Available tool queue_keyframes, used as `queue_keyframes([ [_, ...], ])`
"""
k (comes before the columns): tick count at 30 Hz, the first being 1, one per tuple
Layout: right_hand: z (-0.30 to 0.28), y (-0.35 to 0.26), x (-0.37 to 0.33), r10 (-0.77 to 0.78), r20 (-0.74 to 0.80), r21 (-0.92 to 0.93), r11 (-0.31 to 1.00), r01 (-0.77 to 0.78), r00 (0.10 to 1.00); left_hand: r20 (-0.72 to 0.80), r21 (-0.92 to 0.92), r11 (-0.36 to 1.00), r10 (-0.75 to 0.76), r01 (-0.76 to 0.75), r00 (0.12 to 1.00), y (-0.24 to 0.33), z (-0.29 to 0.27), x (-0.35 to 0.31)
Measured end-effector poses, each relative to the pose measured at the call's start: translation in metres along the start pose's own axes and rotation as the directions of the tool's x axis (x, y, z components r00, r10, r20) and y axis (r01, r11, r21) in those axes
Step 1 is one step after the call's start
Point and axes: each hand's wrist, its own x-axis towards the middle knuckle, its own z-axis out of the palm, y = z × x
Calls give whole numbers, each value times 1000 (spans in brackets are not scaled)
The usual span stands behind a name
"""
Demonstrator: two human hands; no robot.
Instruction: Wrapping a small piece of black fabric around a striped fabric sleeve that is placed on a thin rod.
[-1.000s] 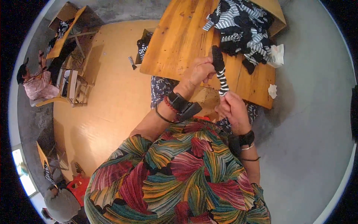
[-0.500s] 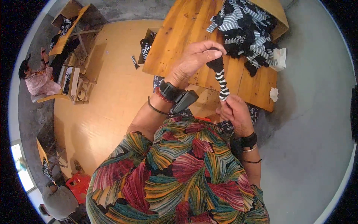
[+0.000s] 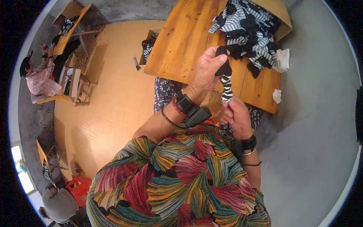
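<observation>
A small black knitted piece with a black-and-white striped tube (image 3: 226,86) is stretched between my hands over the table's near edge; I cannot tell whether it is a sock or a glove. My left hand (image 3: 205,72) pinches its black upper end between thumb and fingers. Lower down, my right hand (image 3: 239,116) grips the striped end with closed fingers, some of them hidden. Beyond my hands, a heap of similar black and grey-striped knitted pieces (image 3: 242,32) lies on the wooden table (image 3: 181,41).
A cardboard box (image 3: 281,17) lies tipped behind the heap. White paper (image 3: 283,60) is at the table's right edge. Left of the table, another box (image 3: 143,60) holds striped pieces, with one loose piece (image 3: 136,63) on the floor. Two other people (image 3: 42,79) sit farther left.
My left hand has come down and slightly right, its thumb now over the black end. The striped part hangs straighter. My right hand has hardly moved.
</observation>
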Motion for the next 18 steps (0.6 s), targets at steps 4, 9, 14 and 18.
queue_keyframes([
  [4, 7, -6, 9, -26, -7, -91, 996, 25, 1000, 13, 82, 993, 83, -84, 996, 6, 1, -3],
  [9, -2, -7, 7, -458, -127, -758, 617, 211, 880, 10, 98, 994, -46, 45, 999, 15, -10, -6],
  [14, 3, -15, -8, -253, -198, -677, 734, 54, 947, -40, 55, 998, 4, -2, 999, 21, -18, -1],
  [18, 5, -17, -8, -205, -221, -638, 770, 18, 953, -60, 276, 954, 141, -119, 988, 16, -11, -8],
])
